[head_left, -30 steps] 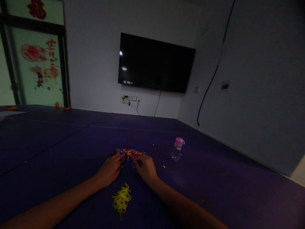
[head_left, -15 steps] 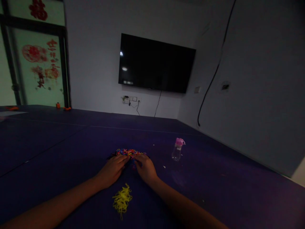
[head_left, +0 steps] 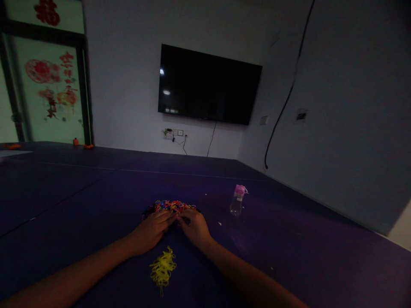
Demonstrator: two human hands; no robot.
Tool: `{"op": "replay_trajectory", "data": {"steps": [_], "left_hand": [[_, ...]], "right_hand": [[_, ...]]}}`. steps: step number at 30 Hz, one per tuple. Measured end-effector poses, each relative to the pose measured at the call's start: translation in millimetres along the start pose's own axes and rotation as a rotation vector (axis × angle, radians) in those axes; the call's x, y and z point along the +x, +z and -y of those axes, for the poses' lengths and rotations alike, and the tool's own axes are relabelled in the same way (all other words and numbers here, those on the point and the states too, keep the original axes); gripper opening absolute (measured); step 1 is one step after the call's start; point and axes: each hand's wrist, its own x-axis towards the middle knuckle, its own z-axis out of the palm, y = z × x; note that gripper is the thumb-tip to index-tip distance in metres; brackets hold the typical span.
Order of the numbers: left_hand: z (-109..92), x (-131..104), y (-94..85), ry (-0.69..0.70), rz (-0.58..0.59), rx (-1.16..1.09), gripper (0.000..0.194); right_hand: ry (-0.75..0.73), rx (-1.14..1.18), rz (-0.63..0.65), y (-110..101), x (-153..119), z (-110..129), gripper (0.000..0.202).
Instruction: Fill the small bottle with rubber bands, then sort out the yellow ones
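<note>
A heap of multicoloured bands [head_left: 175, 206] lies on the dark blue-purple surface [head_left: 105, 192]. My left hand [head_left: 156, 226] rests at the near left edge of the heap, its fingers stretched toward the middle and lying on the bands. From the right, my right hand [head_left: 194, 226] touches the heap with its thumb and fingertips pressed together; whatever is between them is too small to make out. The fingertips of both hands almost meet. Nearer to me, between my forearms, sits a separate small pile of yellow bands [head_left: 163, 270].
A clear bottle with a pink lid [head_left: 237, 201] stands right of my hands. Small white scraps [head_left: 220, 223] lie near it. Behind are a wall-mounted television [head_left: 210, 85], a hanging black cable [head_left: 284, 107], a glass door [head_left: 48, 90] and small orange objects [head_left: 75, 142].
My right hand's thumb and fingers have come together, and its fingertips have moved slightly left, closer to my left hand. The whole view has shifted a little.
</note>
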Motion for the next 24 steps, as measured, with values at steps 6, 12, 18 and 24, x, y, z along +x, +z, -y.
{"op": "replay_trajectory", "data": {"steps": [6, 12, 18, 24], "left_hand": [[-5, 0, -6.2, 0.056, 0.014, -0.025, 0.058], [-9, 2, -11.2, 0.072, 0.016, -0.031, 0.048], [-10, 3, -11.5, 0.039, -0.012, -0.039, 0.048], [-7, 1, -9.6, -0.185, -0.085, 0.027, 0.039]], "right_hand": [[-0.004, 0.01, 0.005, -1, -1, -1, 0.018], [-0.018, 0.017, 0.005, 2, 0, -4, 0.014], [0.02, 0.01, -0.007, 2, -1, -1, 0.014], [0.015, 0.012, -0.13, -2, -1, 4, 0.014]]}}
